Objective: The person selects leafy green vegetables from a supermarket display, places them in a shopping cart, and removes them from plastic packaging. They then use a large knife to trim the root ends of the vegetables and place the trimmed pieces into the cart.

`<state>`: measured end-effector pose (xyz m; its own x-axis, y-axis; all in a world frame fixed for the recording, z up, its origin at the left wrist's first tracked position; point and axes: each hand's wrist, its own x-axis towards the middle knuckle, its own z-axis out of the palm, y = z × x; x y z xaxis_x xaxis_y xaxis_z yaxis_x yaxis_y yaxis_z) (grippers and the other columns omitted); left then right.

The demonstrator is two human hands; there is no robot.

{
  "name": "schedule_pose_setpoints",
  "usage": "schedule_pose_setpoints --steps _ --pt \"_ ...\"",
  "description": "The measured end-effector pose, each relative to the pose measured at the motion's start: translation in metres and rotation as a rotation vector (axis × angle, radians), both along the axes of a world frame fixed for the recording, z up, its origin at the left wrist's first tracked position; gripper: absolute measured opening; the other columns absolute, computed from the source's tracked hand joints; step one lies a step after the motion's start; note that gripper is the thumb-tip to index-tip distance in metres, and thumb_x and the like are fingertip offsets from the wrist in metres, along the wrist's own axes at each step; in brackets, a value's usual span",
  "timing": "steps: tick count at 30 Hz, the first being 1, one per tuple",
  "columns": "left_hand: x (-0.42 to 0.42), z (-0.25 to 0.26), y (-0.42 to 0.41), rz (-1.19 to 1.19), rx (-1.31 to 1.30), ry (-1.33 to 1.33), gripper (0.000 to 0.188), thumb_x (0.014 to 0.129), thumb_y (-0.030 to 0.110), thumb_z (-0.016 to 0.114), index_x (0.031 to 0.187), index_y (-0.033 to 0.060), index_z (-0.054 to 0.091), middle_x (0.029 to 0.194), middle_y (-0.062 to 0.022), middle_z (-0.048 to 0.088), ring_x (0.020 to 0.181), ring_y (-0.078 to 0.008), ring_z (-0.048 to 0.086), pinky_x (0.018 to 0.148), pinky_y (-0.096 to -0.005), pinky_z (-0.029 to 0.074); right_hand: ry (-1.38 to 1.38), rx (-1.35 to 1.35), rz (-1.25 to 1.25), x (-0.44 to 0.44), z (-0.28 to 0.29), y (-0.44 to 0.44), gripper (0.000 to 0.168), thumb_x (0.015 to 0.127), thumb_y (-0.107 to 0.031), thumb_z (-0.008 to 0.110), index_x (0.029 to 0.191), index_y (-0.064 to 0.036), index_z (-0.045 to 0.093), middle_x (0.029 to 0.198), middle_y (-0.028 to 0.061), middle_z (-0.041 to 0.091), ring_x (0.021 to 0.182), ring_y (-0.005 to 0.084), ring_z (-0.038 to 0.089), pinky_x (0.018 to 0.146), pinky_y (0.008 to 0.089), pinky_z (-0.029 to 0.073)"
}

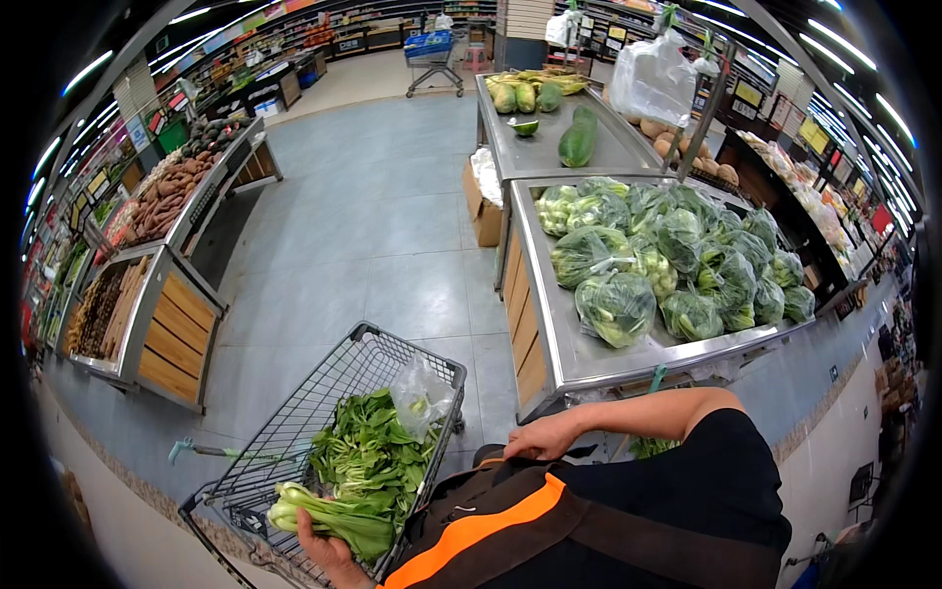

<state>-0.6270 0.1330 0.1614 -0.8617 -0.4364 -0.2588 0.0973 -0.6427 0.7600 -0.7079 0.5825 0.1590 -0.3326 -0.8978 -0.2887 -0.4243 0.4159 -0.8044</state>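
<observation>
Loose leafy greens (368, 449) fill part of a wire shopping cart (294, 397). At the cart's near side, my left hand (327, 552) holds a bunch of bok choy (331, 515) by its pale stems, its leaves towards the right. A clear plastic bag (421, 394) with something green inside lies at the cart's far right corner. My right hand (543, 439) is at the front of my dark apron (508, 508) with its fingers curled; whether it grips the cloth cannot be told.
Right of the cart stands a metal display table (544, 346) with bagged greens (614, 305). Behind it, another table (541, 143) bears a winter melon (578, 138). A cardboard box (482, 213) stands beside them. A wood-sided produce stand (176, 339) is at left; a blue cart (428, 48) stands far back.
</observation>
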Motion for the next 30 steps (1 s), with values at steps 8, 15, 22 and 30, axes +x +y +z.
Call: schedule_pose_setpoints --steps 8,15,22,30 --pt "-0.017 0.009 0.016 -0.057 0.058 0.013 0.039 0.092 0.027 0.061 0.118 -0.0013 0.056 0.098 -0.0125 0.064 0.089 -0.0263 0.063 0.083 -0.041 0.052 0.1 0.119 -0.302 0.029 -0.02 -0.017 0.031 0.089 -0.022 0.056 0.116 -0.005 0.057 0.111 0.0195 0.056 0.102 0.038 0.057 0.084 0.0436 0.049" --pt "-0.025 0.008 0.033 -0.122 0.087 0.005 0.038 0.093 0.028 0.06 0.115 -0.0024 0.057 0.097 -0.0126 0.064 0.089 -0.0251 0.062 0.083 -0.0389 0.051 0.388 0.407 -0.051 0.017 -0.055 -0.047 0.026 0.087 -0.026 0.056 0.098 -0.004 0.065 0.089 0.017 0.068 0.087 0.0379 0.066 0.073 0.0478 0.051" --pt "-0.025 -0.024 0.015 -0.215 0.069 0.012 0.041 0.094 0.031 0.057 0.119 -0.0019 0.055 0.106 -0.0152 0.062 0.094 -0.0293 0.062 0.088 -0.0419 0.05 0.64 0.482 0.121 0.017 -0.062 -0.062 0.017 0.075 -0.026 0.063 0.072 -0.011 0.07 0.071 0.0093 0.069 0.072 0.0317 0.069 0.057 0.044 0.053" --pt "-0.019 0.012 0.034 -0.168 -0.261 -0.15 0.045 0.091 0.022 0.066 0.129 0.0062 0.049 0.119 -0.0111 0.057 0.104 -0.0232 0.056 0.088 -0.0386 0.049 0.606 0.241 -0.032 0.018 -0.091 -0.055 0.022 0.081 -0.025 0.06 0.081 -0.003 0.065 0.087 0.0133 0.065 0.085 0.0328 0.065 0.071 0.0428 0.053"
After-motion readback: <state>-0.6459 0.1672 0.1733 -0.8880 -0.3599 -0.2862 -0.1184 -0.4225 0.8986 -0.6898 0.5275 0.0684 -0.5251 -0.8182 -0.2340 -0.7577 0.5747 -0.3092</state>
